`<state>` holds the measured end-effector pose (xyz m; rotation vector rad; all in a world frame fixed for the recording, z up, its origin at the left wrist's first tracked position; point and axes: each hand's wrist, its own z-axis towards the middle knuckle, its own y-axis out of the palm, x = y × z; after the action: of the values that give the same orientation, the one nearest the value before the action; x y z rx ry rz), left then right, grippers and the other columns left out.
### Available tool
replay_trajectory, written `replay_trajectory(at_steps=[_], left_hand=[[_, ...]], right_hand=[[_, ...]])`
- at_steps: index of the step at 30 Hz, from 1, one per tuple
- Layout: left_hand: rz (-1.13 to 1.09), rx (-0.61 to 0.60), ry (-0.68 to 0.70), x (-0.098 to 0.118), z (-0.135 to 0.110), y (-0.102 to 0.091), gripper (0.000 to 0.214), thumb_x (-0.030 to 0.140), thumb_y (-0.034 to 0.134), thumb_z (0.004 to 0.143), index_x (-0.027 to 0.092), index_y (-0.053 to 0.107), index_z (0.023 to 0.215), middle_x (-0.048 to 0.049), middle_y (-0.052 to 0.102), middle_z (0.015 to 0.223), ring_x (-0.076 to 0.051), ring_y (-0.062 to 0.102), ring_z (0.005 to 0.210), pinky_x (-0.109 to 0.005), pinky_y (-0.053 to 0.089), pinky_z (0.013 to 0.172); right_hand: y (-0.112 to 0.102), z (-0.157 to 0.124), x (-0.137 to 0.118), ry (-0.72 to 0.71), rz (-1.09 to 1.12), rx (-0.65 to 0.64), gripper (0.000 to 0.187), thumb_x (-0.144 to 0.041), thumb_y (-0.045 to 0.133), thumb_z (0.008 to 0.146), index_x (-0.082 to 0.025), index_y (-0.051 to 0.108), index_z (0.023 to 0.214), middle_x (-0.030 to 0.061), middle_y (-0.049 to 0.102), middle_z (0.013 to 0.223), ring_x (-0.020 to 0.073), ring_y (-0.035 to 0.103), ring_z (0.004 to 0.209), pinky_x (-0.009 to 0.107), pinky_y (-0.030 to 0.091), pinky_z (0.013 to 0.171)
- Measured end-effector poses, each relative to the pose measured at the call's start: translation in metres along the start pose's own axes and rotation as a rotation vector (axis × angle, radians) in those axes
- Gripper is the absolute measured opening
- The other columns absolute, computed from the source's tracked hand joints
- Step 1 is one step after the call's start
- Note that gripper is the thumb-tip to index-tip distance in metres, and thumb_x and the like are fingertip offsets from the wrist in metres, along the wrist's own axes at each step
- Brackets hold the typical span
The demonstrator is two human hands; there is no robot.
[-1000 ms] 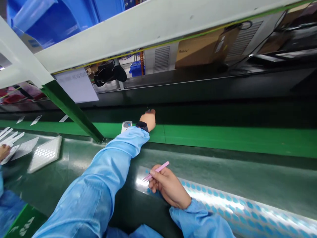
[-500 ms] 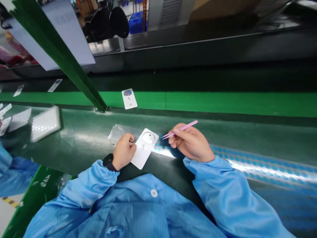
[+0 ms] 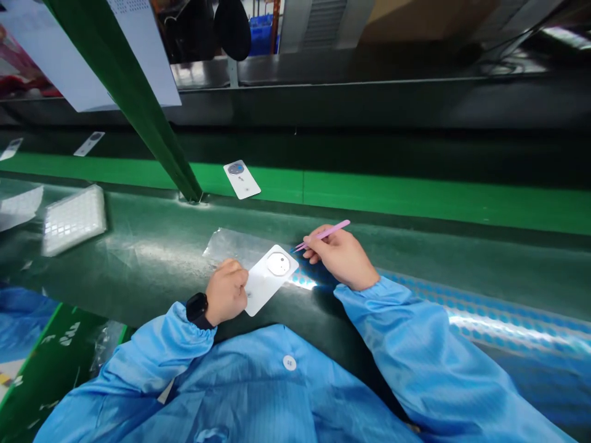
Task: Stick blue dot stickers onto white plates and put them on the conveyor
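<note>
My left hand (image 3: 226, 291), a dark watch on its wrist, is closed on the lower left edge of a white phone back cover (image 3: 264, 288). The cover is tilted, its round camera area (image 3: 279, 264) facing up at the far end. Pink tweezers (image 3: 334, 229) are pinched in my right hand (image 3: 342, 255). Their tips lie just beyond the cover's upper right corner, and something small and blue shows at them. Beneath and right of the cover runs a clear strip with rows of blue dots (image 3: 429, 296).
Behind my hands, another white cover (image 3: 242, 180) lies on the green belt (image 3: 351, 191). A slanted green post (image 3: 152, 138) rises at left, near a white gridded tray (image 3: 74, 220). Clear film (image 3: 231, 245) lies by my left hand.
The tweezers and my right hand have moved left, toward the cover's top corner, with a blue bit now at the tips. My left hand has turned the cover slightly. The view has shifted a little.
</note>
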<state>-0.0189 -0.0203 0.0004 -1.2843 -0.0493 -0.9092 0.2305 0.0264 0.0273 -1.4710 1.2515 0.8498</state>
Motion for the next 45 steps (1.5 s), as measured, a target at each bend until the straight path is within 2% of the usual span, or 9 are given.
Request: replay_trajectory(at_steps=[4,9,14,18,21,27,34,39,45], left_hand=[[0.021,-0.015,0.042,0.003,-0.004,0.004,0.018,0.004,0.046,0.061,0.021,0.043,0.055,-0.0031,0.048,0.064,-0.017,0.049,0.071,-0.029,0.046,0.064],[0.069,-0.021,0.047,0.012,-0.009,0.006,0.018,0.006,0.045,0.076,0.02,0.055,0.071,-0.0048,0.058,0.081,-0.018,0.056,0.083,-0.031,0.051,0.078],[0.194,-0.075,0.03,0.026,-0.017,0.01,0.008,0.019,0.05,0.087,0.019,0.058,0.086,-0.0054,0.062,0.093,-0.017,0.059,0.078,-0.031,0.05,0.071],[0.212,-0.174,0.008,0.03,-0.019,0.011,0.008,0.022,0.054,0.088,0.02,0.056,0.081,-0.0015,0.061,0.079,-0.016,0.056,0.066,-0.03,0.046,0.064],[0.139,-0.19,0.011,0.027,-0.009,0.01,0.008,0.026,0.058,0.086,0.02,0.058,0.081,-0.0016,0.062,0.078,-0.018,0.057,0.073,-0.033,0.045,0.07],[0.045,-0.195,0.137,0.004,0.021,0.016,0.025,0.037,0.071,0.08,0.02,0.066,0.097,-0.0072,0.066,0.11,-0.028,0.049,0.118,-0.044,0.039,0.095],[0.044,-0.212,0.161,0.0,0.017,0.027,0.03,0.044,0.073,0.077,0.021,0.069,0.097,-0.0067,0.067,0.111,-0.03,0.048,0.121,-0.046,0.037,0.097],[0.042,-0.206,0.177,0.003,0.017,0.026,0.029,0.042,0.072,0.078,0.02,0.07,0.097,-0.0075,0.066,0.112,-0.031,0.047,0.123,-0.046,0.038,0.097],[0.035,-0.207,0.196,0.004,0.018,0.024,0.029,0.04,0.071,0.078,0.02,0.07,0.099,-0.0077,0.065,0.113,-0.032,0.046,0.124,-0.046,0.038,0.099]], right_hand=[[0.003,0.01,0.0,0.066,0.059,0.007,0.021,-0.027,0.074,0.073,-0.017,0.058,0.065,0.0015,0.064,0.051,0.0108,0.057,0.043,0.021,0.047,0.042],[0.002,0.012,0.003,0.117,0.108,0.025,0.022,-0.024,0.077,0.07,-0.018,0.057,0.065,0.001,0.063,0.051,0.0115,0.059,0.043,0.021,0.049,0.042],[0.001,0.015,0.004,0.15,0.093,0.025,0.018,-0.019,0.073,0.074,-0.017,0.058,0.065,0.0021,0.064,0.051,0.0118,0.06,0.044,0.02,0.05,0.042],[0.003,0.016,0.004,0.169,0.088,0.02,0.017,-0.016,0.069,0.076,-0.016,0.059,0.064,0.0028,0.064,0.051,0.0111,0.06,0.043,0.019,0.05,0.042],[0.004,0.016,0.003,0.18,0.101,0.019,0.019,-0.016,0.07,0.077,-0.016,0.059,0.061,0.0027,0.063,0.049,0.0103,0.059,0.042,0.018,0.049,0.041],[-0.005,0.017,0.003,0.157,0.275,-0.035,0.03,-0.036,0.083,0.062,-0.017,0.06,0.06,0.0027,0.062,0.049,0.0115,0.059,0.043,0.02,0.05,0.042],[0.001,-0.003,0.001,0.094,0.291,-0.056,0.047,-0.055,0.086,0.051,-0.017,0.06,0.061,0.0025,0.063,0.05,0.0122,0.06,0.044,0.02,0.048,0.04],[0.017,-0.018,0.004,0.167,0.216,-0.052,0.048,-0.057,0.084,0.052,-0.017,0.06,0.062,0.0023,0.063,0.052,0.0135,0.06,0.045,0.022,0.05,0.04],[0.018,-0.017,0.008,0.185,0.167,-0.048,0.048,-0.058,0.082,0.054,-0.017,0.061,0.065,0.003,0.064,0.054,0.0135,0.061,0.046,0.023,0.051,0.042]])
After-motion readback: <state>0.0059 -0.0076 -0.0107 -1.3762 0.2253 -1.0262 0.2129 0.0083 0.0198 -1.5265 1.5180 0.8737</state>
